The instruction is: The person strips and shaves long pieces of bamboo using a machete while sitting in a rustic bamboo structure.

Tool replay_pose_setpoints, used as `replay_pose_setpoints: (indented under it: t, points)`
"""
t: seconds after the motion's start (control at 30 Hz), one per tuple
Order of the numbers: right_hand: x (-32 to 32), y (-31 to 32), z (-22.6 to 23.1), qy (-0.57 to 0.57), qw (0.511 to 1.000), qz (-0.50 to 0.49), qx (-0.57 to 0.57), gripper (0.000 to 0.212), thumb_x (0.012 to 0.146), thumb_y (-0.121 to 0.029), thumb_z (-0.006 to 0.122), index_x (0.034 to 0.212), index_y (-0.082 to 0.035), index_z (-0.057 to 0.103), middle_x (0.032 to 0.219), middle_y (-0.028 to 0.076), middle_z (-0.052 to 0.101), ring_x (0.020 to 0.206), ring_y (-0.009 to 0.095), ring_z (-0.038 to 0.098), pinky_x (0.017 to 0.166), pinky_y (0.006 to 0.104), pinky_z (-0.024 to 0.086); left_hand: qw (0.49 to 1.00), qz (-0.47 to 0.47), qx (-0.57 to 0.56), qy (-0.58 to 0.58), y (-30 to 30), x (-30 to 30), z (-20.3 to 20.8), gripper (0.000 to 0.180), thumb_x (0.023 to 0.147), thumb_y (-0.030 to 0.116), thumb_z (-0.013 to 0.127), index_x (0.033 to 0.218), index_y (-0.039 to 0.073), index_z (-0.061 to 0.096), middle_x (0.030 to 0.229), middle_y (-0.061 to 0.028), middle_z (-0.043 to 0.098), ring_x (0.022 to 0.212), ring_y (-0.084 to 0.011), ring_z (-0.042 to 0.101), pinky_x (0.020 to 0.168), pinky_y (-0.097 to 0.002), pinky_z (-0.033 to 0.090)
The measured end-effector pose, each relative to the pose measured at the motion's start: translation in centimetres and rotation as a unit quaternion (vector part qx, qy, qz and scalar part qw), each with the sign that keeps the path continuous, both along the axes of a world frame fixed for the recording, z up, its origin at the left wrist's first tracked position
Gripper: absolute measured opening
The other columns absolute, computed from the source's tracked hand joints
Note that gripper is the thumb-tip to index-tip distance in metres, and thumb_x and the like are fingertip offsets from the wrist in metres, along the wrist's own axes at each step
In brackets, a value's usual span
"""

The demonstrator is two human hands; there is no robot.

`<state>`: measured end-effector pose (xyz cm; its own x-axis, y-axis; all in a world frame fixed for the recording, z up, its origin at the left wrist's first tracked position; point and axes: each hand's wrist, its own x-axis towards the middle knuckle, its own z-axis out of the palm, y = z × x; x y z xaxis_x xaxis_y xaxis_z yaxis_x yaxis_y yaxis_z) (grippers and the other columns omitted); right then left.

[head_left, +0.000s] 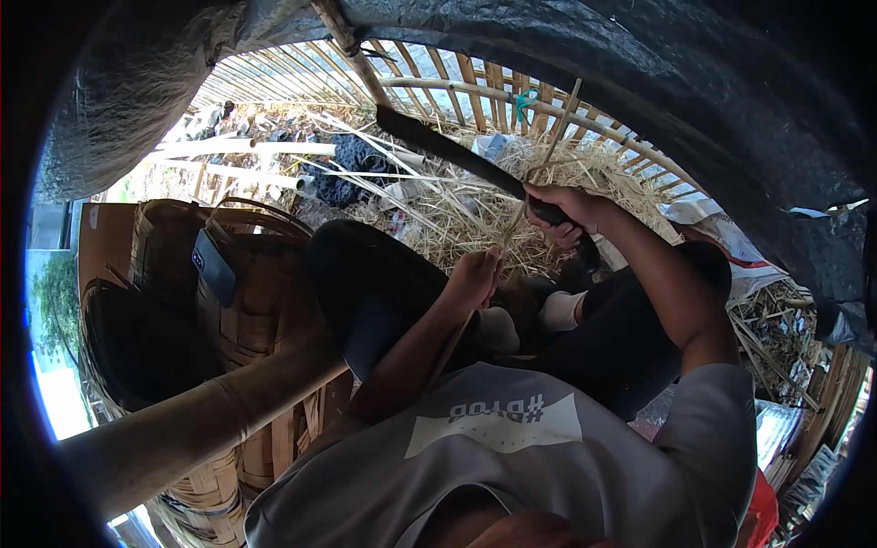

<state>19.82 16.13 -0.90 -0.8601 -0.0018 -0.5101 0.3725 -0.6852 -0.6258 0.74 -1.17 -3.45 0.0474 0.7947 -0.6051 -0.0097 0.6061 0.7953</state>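
My right hand [568, 216] is wrapped round the dark handle of a machete [449, 153], whose long blade points up and to the left. A thin bamboo strip [559, 128] passes beside the base of the blade and slants down between my hands. Closer to me, my left hand [476, 279] is closed on the same strip, which runs on below it toward my lap. Strip and blade seem to meet at my right hand; the exact contact is hidden by the fingers.
Woven bamboo baskets [260, 365] stand at my left, with a phone [214, 267] on one. A thick bamboo pole [210, 411] crosses near me on that side. Shavings [594, 173] and pale bamboo lengths [292, 149] litter the ground before a slatted fence [457, 91]. Dark sheeting [731, 100] hangs overhead.
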Motion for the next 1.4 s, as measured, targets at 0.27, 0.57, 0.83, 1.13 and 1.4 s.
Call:
replay_pose_setpoints:
  t: [0.27, 0.57, 0.83, 1.13, 1.4]
  points:
    - [0.0, 1.6, 1.3, -0.287, 0.827, -0.346, 0.338, 0.063, 0.085, -0.065, 0.058, 0.058, -0.010, 0.046, 0.047, -0.001, 0.042, 0.035, 0.011, 0.041, 0.037, 0.0301, 0.036, 0.985, 0.049, -0.092, -0.136, 0.2, -0.5, 0.2, 0.040, 0.104, 0.040, 0.038, 0.084, 0.008, 0.049, 0.050, 0.0023, 0.038, 0.033, -0.0070, 0.034, 0.030, -0.0232, 0.024]
    - [2.2, 2.9, -0.5, -0.219, 0.878, -0.397, 0.154, 0.039, 0.083, -0.037, 0.071, 0.065, -0.011, 0.048, 0.051, -0.005, 0.039, 0.039, 0.008, 0.037, 0.041, 0.0278, 0.033, 0.986, 0.042, -0.089, -0.137, 0.3, -0.4, 0.5, 0.039, 0.104, 0.039, 0.038, 0.084, 0.008, 0.050, 0.050, 0.0020, 0.039, 0.032, -0.0073, 0.033, 0.030, -0.0231, 0.024]
    - [1.9, 1.8, 0.7, 0.095, 0.919, -0.375, -0.077, 0.026, 0.088, -0.022, 0.063, 0.073, -0.012, 0.045, 0.052, -0.009, 0.034, 0.039, 0.004, 0.032, 0.044, 0.0237, 0.031, 0.983, 0.036, -0.087, -0.154, 0.3, -0.5, 0.2, 0.039, 0.104, 0.038, 0.038, 0.083, 0.007, 0.050, 0.050, 0.0014, 0.039, 0.032, -0.0075, 0.033, 0.030, -0.0233, 0.024]
    - [1.2, 1.0, -1.8, -0.260, 0.908, -0.135, 0.300, 0.022, 0.075, -0.017, 0.067, 0.076, 0.001, 0.054, 0.054, 0.003, 0.052, 0.042, 0.011, 0.048, 0.043, 0.0311, 0.044, 0.978, 0.033, -0.077, -0.189, 0.3, -0.7, 0.4, 0.039, 0.105, 0.038, 0.035, 0.081, 0.010, 0.048, 0.051, -0.0003, 0.042, 0.031, -0.0077, 0.034, 0.028, -0.0220, 0.024]
    - [0.1, 0.1, -4.0, -0.359, 0.830, -0.117, 0.410, 0.032, 0.070, -0.020, 0.076, 0.083, 0.002, 0.058, 0.064, 0.006, 0.059, 0.050, 0.015, 0.056, 0.043, 0.0328, 0.046, 0.968, 0.064, -0.076, -0.232, 0.5, -0.4, -0.8, 0.035, 0.105, 0.033, 0.037, 0.085, 0.007, 0.050, 0.052, 0.0018, 0.039, 0.033, -0.0062, 0.033, 0.029, -0.0226, 0.024]
